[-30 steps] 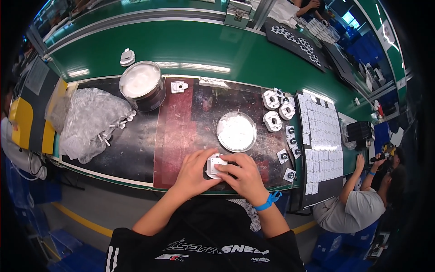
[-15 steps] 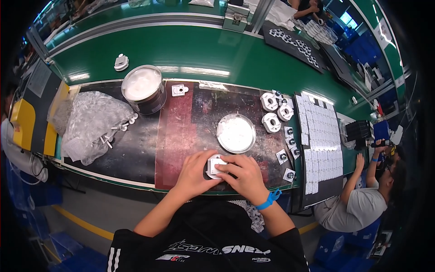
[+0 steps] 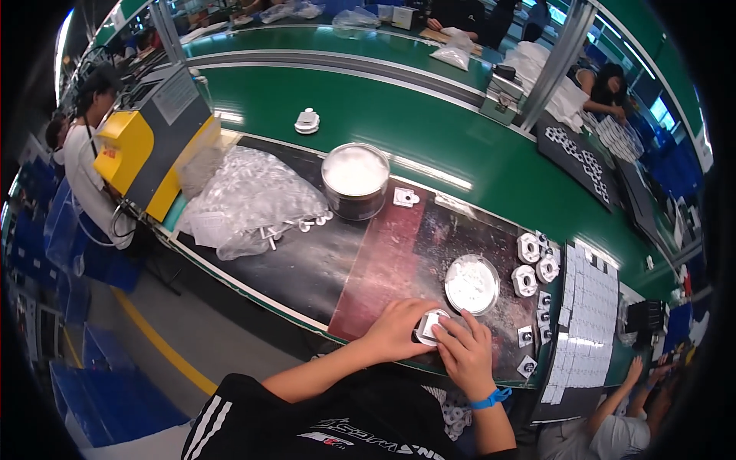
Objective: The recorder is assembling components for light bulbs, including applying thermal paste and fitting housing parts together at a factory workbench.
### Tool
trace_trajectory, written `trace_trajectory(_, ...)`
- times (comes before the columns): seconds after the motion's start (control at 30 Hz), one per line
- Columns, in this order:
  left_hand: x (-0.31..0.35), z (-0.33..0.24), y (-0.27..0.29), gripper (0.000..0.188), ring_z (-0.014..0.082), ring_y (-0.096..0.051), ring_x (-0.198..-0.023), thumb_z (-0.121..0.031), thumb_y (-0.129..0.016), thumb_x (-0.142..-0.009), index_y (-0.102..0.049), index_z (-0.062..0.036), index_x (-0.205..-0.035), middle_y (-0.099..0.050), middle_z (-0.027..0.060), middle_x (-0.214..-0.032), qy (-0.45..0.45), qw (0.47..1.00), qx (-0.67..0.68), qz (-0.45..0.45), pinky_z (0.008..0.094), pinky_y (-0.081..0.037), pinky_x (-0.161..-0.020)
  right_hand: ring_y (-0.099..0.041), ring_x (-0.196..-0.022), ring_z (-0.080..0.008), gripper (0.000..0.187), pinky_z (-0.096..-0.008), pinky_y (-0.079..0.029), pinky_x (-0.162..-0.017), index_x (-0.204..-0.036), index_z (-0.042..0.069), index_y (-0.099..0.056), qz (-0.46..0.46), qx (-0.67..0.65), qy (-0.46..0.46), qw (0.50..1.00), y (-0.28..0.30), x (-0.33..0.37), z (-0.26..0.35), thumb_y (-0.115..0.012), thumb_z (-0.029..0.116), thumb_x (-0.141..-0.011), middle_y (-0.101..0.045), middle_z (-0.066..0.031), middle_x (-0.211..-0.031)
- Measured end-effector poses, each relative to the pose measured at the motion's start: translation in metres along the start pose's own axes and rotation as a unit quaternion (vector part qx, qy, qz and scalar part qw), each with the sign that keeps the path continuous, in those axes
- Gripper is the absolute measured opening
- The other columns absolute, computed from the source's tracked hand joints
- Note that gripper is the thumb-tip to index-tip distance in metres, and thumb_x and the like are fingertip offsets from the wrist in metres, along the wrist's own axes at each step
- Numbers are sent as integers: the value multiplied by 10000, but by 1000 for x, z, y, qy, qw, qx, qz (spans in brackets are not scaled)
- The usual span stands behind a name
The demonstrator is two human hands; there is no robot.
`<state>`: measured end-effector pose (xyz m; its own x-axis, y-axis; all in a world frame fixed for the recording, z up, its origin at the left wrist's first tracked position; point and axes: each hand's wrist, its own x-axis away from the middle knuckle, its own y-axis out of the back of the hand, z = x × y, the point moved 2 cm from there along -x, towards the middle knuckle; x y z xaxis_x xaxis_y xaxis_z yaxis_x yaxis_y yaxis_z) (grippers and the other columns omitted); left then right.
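Observation:
At the bench's front edge my left hand point(image 3: 397, 331) wraps its thumb and fingers round a small white plastic housing point(image 3: 432, 326). My right hand point(image 3: 469, 354), with a blue band at the wrist, presses its fingers on the housing's top and right side. Part of the housing is hidden under those fingers. Just beyond my right fingertips lies a round shallow dish point(image 3: 471, 285) of white material. Three white ring-shaped parts point(image 3: 528, 248) sit farther right, with several small square plates with black pieces point(image 3: 526, 336) nearer me.
A tub of white material point(image 3: 355, 172) and a clear bag of white parts point(image 3: 249, 203) stand left, beside a yellow-grey machine point(image 3: 153, 149). One white part point(image 3: 405, 197) lies past the red strip. White pieces in rows point(image 3: 586, 322) cover a board at right. Other people work around.
The view has swung left, so the bench appears shifted right and tilted, with more of the machine showing. Both hands keep hold of the white housing; my right fingers have shifted slightly over it.

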<state>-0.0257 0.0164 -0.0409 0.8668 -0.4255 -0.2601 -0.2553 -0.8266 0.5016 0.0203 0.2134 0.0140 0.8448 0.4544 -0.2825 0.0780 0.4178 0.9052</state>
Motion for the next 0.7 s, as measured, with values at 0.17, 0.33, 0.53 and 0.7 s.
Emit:
trace_trajectory(0.17, -1, 1, 0, 765, 349, -548, -1337, -330, -859, -776, -551, -111, -1441, -624, 141, -1396, 9, 1000, -8, 11, 482, -387, -1133, -523, -1376, -345, 499, -555, -357, -1139, -1365, 212, -687, 10, 59, 11, 998, 3, 1, 7, -770, 176, -874, -632, -20, -1445)
trace_trajectory(0.33, -11, -4, -2, 764, 350, -551, -1332, -304, -859, -766, -556, -119, -1443, -625, 135, -1399, 12, 999, -4, 34, 485, -393, -1131, -555, -1331, -329, 488, -536, -393, -1110, -1331, 186, -696, 8, 53, 33, 998, 14, -3, 0, -776, 180, -850, -643, -30, -1411)
trace_trajectory(0.53, -1, -1, 3, 774, 336, -577, -1300, -303, -883, -733, -567, -115, -1414, -637, 115, -1375, 22, 998, -53, 18, 475, -399, -1103, -608, -1240, -296, 343, -463, -460, -1012, -1204, 186, -755, -98, -42, 30, 994, 2, -15, -2, -795, 205, -863, -678, -35, -1293)
trace_trajectory(0.7, -2, -7, 2, 777, 325, -585, -1285, -300, -904, -729, -573, -110, -1406, -644, 113, -1354, -6, 998, -63, 26, 464, -399, -1098, -623, -1196, -258, 328, -429, -461, -998, -1215, 193, -773, -121, -58, 0, 991, -11, 1, -3, -778, 180, -887, -683, -11, -1258)
